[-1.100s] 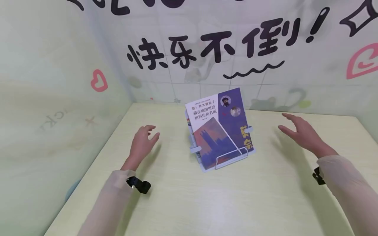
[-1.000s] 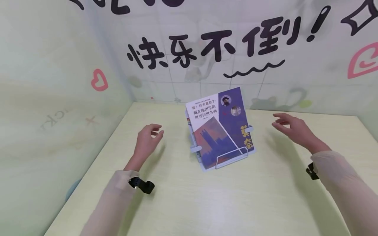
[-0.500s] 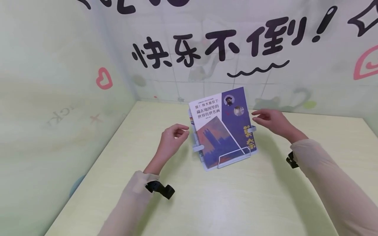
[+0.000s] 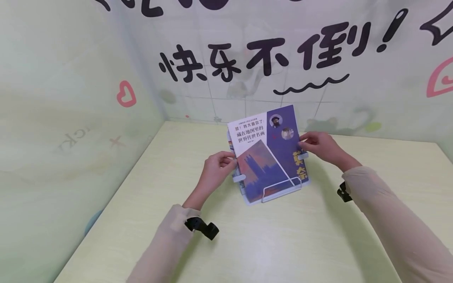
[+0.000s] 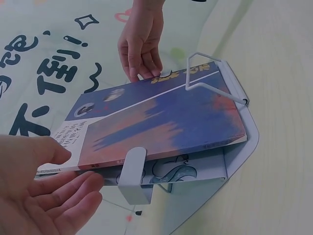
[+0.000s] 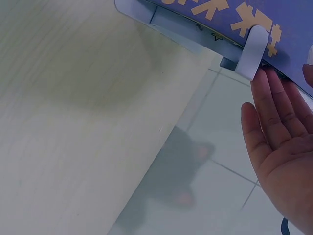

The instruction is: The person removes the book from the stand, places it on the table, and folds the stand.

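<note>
A book (image 4: 258, 161) with a purple, white and painted cover leans on a white book stand (image 4: 247, 203). A wire holder (image 4: 282, 188) crosses its lower front, and side clips hook over both edges. My left hand (image 4: 216, 169) is at the book's left edge, above the left clip (image 5: 133, 174). In the left wrist view its thumb lies over the cover side and its loosely bent fingers are by the edge. My right hand (image 4: 323, 148) touches the right edge above the right clip (image 6: 253, 51). Its fairly straight fingers (image 6: 274, 107) reach behind the book, tips hidden.
The stand is on a pale wood-look table (image 4: 269, 243) near its back edge. Behind rises a wall covering (image 4: 219, 106) with large black characters; another covered wall (image 4: 70, 137) borders the left. Black cameras are strapped to both wrists.
Both hands have moved inward from either side to the book's edges, the left going right and the right going left. The book and stand stay in place; the head view shifted slightly.
</note>
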Action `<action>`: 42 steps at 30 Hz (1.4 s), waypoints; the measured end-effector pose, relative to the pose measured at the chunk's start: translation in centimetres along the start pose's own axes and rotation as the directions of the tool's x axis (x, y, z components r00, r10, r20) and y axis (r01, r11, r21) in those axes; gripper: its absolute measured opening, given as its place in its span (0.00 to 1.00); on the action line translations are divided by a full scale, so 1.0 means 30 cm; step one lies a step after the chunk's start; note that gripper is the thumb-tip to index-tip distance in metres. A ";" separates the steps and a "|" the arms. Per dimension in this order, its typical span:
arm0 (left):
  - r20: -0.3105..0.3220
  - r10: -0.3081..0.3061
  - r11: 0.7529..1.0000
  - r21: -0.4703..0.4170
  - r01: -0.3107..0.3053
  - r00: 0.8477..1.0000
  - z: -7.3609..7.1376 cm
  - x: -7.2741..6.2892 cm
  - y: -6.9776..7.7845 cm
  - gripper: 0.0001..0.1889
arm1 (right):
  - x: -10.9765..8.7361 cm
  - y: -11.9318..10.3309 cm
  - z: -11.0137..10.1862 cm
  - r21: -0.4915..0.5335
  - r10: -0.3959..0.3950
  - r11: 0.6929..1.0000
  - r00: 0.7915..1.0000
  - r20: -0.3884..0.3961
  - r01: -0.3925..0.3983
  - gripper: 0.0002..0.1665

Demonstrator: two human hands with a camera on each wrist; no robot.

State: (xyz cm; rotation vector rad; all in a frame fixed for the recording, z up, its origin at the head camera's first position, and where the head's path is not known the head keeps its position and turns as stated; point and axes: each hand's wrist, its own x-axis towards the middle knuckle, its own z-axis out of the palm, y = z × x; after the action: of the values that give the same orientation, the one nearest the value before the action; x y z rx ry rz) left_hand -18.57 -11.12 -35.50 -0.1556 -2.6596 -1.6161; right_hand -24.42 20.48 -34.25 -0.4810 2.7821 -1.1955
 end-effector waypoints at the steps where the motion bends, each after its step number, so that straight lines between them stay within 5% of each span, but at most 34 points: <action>1: 0.004 -0.008 1.000 -0.004 0.008 1.000 0.004 0.001 0.002 0.14 | 0.002 0.001 0.000 0.007 0.001 1.000 1.000 -0.001 -0.001 0.18; 10: 0.019 -0.015 1.000 0.005 0.015 1.000 0.038 0.000 0.013 0.16 | 0.026 0.011 0.012 0.026 0.020 0.999 1.000 -0.016 -0.020 0.17; 20: -0.064 0.042 0.997 0.068 -0.037 0.997 0.081 0.001 0.026 0.15 | 0.028 0.018 0.036 0.028 0.051 0.998 0.998 -0.033 -0.050 0.18; 29: -0.160 0.100 0.995 0.006 -0.100 0.982 0.105 0.001 0.027 0.15 | 0.029 0.011 0.041 0.048 0.064 0.997 0.996 -0.065 -0.061 0.17; 42: -0.185 0.154 0.985 -0.051 -0.166 0.971 0.110 0.006 0.047 0.15 | 0.027 0.002 0.032 0.107 0.084 0.991 0.993 -0.088 -0.074 0.21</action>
State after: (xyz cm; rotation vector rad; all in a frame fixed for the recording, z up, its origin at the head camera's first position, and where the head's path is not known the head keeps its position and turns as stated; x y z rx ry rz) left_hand -18.51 -7.52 -35.78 -0.2088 -2.3951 -1.5871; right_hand -25.03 19.60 -34.91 -0.3114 2.7673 -1.3697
